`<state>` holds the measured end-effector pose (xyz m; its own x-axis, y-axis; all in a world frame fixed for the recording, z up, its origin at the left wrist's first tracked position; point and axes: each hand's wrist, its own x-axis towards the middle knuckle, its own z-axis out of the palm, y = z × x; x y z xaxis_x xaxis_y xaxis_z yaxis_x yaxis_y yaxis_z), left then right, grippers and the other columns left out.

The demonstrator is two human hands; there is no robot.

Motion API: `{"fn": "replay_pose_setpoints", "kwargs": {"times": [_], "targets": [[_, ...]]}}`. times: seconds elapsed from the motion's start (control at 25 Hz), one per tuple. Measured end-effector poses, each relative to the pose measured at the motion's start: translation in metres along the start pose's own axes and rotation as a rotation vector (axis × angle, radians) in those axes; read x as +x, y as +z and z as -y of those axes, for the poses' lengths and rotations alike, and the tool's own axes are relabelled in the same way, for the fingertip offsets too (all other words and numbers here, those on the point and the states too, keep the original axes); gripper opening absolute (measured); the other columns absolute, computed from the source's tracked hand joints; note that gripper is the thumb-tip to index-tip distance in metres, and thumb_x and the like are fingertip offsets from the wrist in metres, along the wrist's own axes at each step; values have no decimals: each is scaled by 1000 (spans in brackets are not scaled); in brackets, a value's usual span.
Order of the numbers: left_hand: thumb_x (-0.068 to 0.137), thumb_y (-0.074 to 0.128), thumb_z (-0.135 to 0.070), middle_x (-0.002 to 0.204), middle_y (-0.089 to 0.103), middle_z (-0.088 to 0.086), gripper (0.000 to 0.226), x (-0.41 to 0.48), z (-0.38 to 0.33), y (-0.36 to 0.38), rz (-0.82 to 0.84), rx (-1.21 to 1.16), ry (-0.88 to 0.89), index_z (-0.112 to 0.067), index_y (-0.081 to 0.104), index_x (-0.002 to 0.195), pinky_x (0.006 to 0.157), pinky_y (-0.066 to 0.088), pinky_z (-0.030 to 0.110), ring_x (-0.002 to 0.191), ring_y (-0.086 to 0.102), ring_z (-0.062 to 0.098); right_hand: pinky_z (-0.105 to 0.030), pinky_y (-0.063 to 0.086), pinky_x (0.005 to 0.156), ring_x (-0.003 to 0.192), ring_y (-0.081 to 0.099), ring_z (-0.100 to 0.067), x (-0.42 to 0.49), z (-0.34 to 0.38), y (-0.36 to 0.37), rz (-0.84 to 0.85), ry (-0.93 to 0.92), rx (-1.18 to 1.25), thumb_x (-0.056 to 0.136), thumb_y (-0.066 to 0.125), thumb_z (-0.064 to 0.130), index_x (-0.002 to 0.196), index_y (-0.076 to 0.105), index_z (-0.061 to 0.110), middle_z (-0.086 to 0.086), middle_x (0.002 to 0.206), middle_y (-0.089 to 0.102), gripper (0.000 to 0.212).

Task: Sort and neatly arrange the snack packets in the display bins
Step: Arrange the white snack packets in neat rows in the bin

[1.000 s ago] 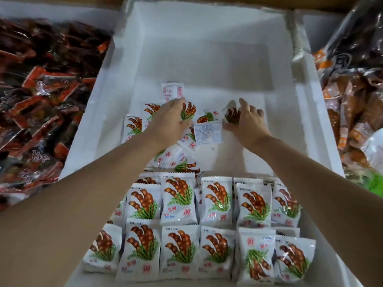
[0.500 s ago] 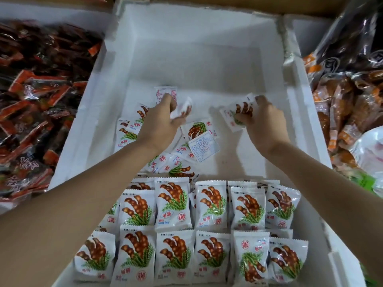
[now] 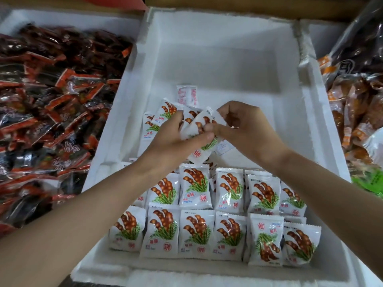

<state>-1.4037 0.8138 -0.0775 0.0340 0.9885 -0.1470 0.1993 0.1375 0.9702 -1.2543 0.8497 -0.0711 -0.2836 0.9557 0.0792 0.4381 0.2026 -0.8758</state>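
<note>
Two hands meet above a white foam bin (image 3: pixel 228 38). The left hand (image 3: pixel 176 139) grips a small bunch of snack packets (image 3: pixel 199 125), too overlapped to count, and the right hand (image 3: pixel 242 129) pinches the crimped top edge of one of them. Nearer the camera, six packets make up the front row (image 3: pixel 196 233) and five show in the second row (image 3: pixel 229 187), set edge to edge. Three loose packets (image 3: pixel 167 112) lie just behind the left hand, the farthest one back side up. Beyond them, bare foam floor runs to the rear wall. A bin of dark red packets (image 3: pixel 51 90) flanks the left side, and orange-brown packets (image 3: pixel 356 100) flank the right. Half a second earlier the hands were apart, each low on a separate packet.
</note>
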Motion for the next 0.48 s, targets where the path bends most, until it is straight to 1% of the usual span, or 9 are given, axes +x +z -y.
{"fn": "replay_pose_setpoints", "kwargs": {"times": [0.08, 0.16, 0.2, 0.28, 0.32, 0.36, 0.4, 0.44, 0.48], "targets": [[85, 68, -12, 92, 69, -6, 23, -5, 3, -10, -69, -17, 51, -15, 57, 106, 59, 47, 6, 74, 64, -8, -33, 48, 65, 65, 51, -14, 5, 1, 10, -34, -25, 60, 84, 68, 19, 75, 53, 24, 7, 69, 54, 18], [84, 69, -11, 89, 68, -10, 25, -8, 6, -23, -153, -12, 77, -18, 57, 104, 65, 50, 10, 76, 65, -5, -26, 51, 70, 69, 58, -12, 17, -8, 17, -61, -17, 73, 91, 58, 15, 80, 54, 24, 6, 79, 60, 15], [83, 70, -13, 90, 68, -11, 25, -8, 9, -29, -189, -3, 79, -22, 57, 102, 69, 52, 13, 80, 65, -4, -21, 50, 71, 71, 59, -8, 23, -16, 18, -16, -5, -7, 93, 55, 11, 81, 55, 24, 7, 81, 62, 17], [83, 70, -15, 95, 68, -11, 26, -7, 14, -41, -234, 9, 74, -23, 56, 103, 76, 53, 18, 87, 66, 1, -10, 45, 75, 79, 60, -5, 33, -35, 22, 228, 29, -256, 91, 55, 3, 85, 62, 20, 8, 88, 63, 20], [83, 70, -15, 95, 68, -11, 26, -7, 16, -45, -242, 11, 73, -23, 56, 104, 76, 53, 17, 87, 66, 1, -11, 45, 82, 88, 60, -7, 37, -45, 25, 356, 42, -336, 88, 58, 1, 91, 65, 18, 7, 95, 64, 18], [83, 70, -14, 94, 68, -12, 26, -7, 17, -48, -247, 9, 72, -23, 56, 103, 75, 53, 15, 85, 66, -1, -16, 44, 92, 98, 59, -9, 40, -54, 28, 456, 49, -369, 84, 64, 0, 97, 66, 16, 5, 104, 64, 21], [83, 70, -14, 92, 68, -13, 26, -6, 18, -50, -248, 9, 70, -24, 56, 103, 73, 52, 13, 83, 66, -3, -24, 40, 101, 109, 55, -11, 42, -61, 30, 511, 42, -382, 80, 69, 2, 104, 66, 17, 4, 116, 62, 28], [83, 70, -14, 91, 68, -14, 25, -5, 19, -52, -251, 10, 65, -25, 56, 102, 72, 52, 12, 82, 65, -4, -31, 35, 107, 117, 50, -14, 47, -67, 32, 521, 14, -418, 77, 73, 5, 109, 66, 19, 4, 127, 58, 36], [84, 70, -14, 91, 68, -15, 25, -3, 20, -53, -252, 9, 58, -25, 56, 101, 71, 51, 11, 82, 65, -5, -37, 32, 109, 122, 47, -17, 53, -71, 33, 504, -23, -480, 75, 75, 11, 113, 64, 23, 5, 133, 55, 41]]}}
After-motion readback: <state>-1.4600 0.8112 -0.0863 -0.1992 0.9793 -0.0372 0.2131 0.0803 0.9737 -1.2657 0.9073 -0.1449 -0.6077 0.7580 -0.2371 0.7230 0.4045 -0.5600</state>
